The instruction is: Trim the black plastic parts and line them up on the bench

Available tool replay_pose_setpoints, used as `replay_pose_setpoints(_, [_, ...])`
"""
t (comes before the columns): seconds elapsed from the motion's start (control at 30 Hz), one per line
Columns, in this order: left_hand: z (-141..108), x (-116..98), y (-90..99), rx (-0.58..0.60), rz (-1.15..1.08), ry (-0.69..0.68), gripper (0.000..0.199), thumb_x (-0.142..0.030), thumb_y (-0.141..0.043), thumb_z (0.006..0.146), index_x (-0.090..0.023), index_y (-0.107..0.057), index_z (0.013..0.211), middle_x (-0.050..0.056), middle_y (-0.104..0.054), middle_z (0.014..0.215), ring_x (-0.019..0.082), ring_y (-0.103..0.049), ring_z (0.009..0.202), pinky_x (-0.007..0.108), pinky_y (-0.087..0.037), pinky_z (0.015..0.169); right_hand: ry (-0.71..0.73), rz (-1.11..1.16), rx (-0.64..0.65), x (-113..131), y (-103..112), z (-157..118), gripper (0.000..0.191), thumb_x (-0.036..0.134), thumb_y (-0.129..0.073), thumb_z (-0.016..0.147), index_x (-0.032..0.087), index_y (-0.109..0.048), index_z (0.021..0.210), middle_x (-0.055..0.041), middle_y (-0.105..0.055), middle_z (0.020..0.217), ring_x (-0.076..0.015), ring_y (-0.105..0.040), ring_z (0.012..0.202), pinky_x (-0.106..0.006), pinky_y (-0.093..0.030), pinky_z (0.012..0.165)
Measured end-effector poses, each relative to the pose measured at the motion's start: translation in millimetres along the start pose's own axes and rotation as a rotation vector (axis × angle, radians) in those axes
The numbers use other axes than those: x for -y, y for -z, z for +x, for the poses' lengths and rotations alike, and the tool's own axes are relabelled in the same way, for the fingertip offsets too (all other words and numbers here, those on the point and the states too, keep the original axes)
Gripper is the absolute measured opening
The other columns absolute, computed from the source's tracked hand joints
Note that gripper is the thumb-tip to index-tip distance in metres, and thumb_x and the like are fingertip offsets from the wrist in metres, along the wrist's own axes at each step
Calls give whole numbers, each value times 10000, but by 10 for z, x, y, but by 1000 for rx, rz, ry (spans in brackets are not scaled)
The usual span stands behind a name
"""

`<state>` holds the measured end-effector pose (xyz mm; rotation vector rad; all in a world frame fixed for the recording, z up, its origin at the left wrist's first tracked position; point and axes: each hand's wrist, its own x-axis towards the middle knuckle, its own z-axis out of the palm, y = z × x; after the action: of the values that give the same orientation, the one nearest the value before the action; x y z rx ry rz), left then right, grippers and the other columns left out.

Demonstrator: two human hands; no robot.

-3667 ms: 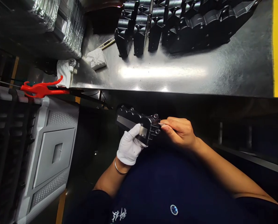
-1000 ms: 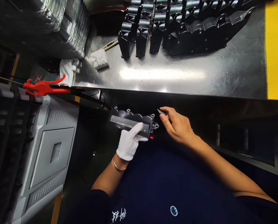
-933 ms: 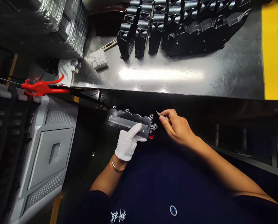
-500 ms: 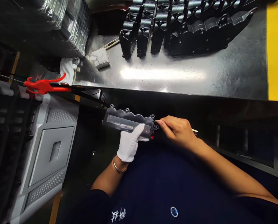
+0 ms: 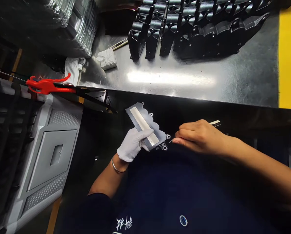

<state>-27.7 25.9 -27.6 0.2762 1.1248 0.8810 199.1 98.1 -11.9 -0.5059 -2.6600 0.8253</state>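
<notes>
My left hand (image 5: 132, 143), in a white glove, grips a black moulded plastic part (image 5: 158, 128) with a scalloped edge, small ring lugs and a pale flat strip along its face. The thumb lies over the strip; the other fingers are mostly hidden beneath. Bare and closed, my right hand (image 5: 196, 135) holds a slim craft knife (image 5: 215, 123). Its pale handle end sticks out behind the hand, and the thin tip points at the lugs on the part's right end. Whether the tip touches them I cannot tell.
Several black scalloped parts (image 5: 208, 42) stand in rows on the metal table (image 5: 160, 78). Left of them lie a white wrapped block (image 5: 108, 59) and a pen-like stick (image 5: 120, 44). A red hook-shaped piece (image 5: 45, 86) hangs by a grey crate (image 5: 51, 159); wrapped stacks (image 5: 83, 35) rise behind.
My left hand has turned the black part clockwise, so its right end now points down and its strip catches the light. My right hand has shifted slightly right and down with the knife.
</notes>
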Motion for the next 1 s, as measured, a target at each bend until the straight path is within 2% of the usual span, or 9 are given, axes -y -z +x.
replay_pose_setpoints(0.13, [12, 31, -11, 30, -47, 35, 306, -224, -694, 777, -99, -680, 1057, 94, -728, 921, 236, -694, 854, 317, -552, 765, 7, -137, -20, -22, -89, 23, 343, 339, -466, 970, 158, -619, 721, -11, -575, 610, -99, -500, 515, -237, -331, 495])
replay_pose_setpoints(0.27, [15, 49, 7, 15, -40, 13, 324, -216, -684, 783, -102, -677, 1086, 105, -727, 984, 254, -697, 890, 301, -562, 719, 9, -149, -43, -37, -111, 33, 368, 339, -443, 978, 163, -609, 701, -5, -553, 588, -98, -489, 508, -240, -329, 497])
replay_pose_setpoints(0.47, [29, 48, -2, -14, 1, 42, 349, -251, -707, 763, -107, -687, 1081, 106, -736, 951, 234, -708, 801, 257, -550, 602, 13, -166, -30, -43, -89, 34, 371, 346, -454, 975, 164, -614, 694, -1, -550, 584, -94, -481, 500, -244, -317, 486])
replay_pose_setpoints(0.63, [14, 42, -17, -2, 19, 41, 334, -252, -681, 788, -120, -682, 1096, 111, -731, 985, 244, -703, 842, 262, -553, 620, 17, -123, -24, -68, -92, 29, 362, 348, -467, 971, 159, -630, 708, 1, -546, 584, -89, -478, 497, -234, -323, 483])
replay_pose_setpoints(0.87, [55, 86, -16, 10, 9, 94, 325, -253, -703, 771, -89, -686, 1051, 107, -722, 868, 200, -683, 713, 246, -535, 578, 97, -50, 78, -147, -42, 67, 380, 345, -448, 979, 166, -603, 682, 3, -539, 576, -98, -474, 499, -256, -300, 491])
replay_pose_setpoints(1.0, [66, 84, -39, 17, -9, 103, 348, -246, -713, 761, -81, -678, 1066, 115, -723, 896, 204, -681, 713, 232, -515, 531, 94, -6, 134, -174, -22, 80, 419, 357, -415, 991, 172, -572, 649, 5, -528, 560, -102, -475, 502, -261, -290, 493])
